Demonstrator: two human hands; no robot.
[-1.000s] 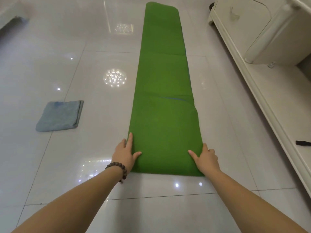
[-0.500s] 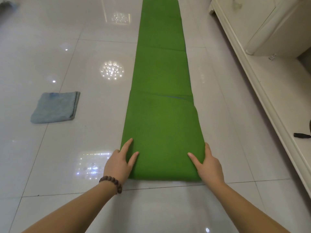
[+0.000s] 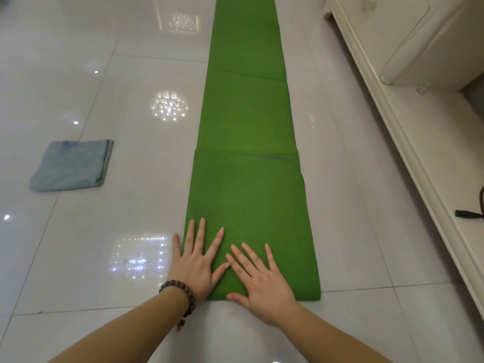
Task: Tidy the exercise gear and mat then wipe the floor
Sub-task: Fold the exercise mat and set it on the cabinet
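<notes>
Both hands flat on the near end of a folded green mat laid out on the tiled floor.

Left of frame: a folded grey-blue cloth [image 3: 72, 166] lies flat on the glossy white tile floor [image 3: 131, 205], well apart from the mat. Centre: the green mat [image 3: 248, 153], folded lengthwise into a long narrow strip, runs from the near edge of the view away to the top edge, with cross creases visible. The left hand [image 3: 195, 265], a beaded bracelet [image 3: 180, 297] on its wrist, lies spread on the mat's near left corner, little finger off the edge on the floor. The right hand [image 3: 262, 281] lies spread just beside it, fingers straight, thumb at the mat's near edge. Right: a cream cabinet [image 3: 392, 61] stands along the floor; a small black item [image 3: 468, 214] rests on its low ledge.
</notes>
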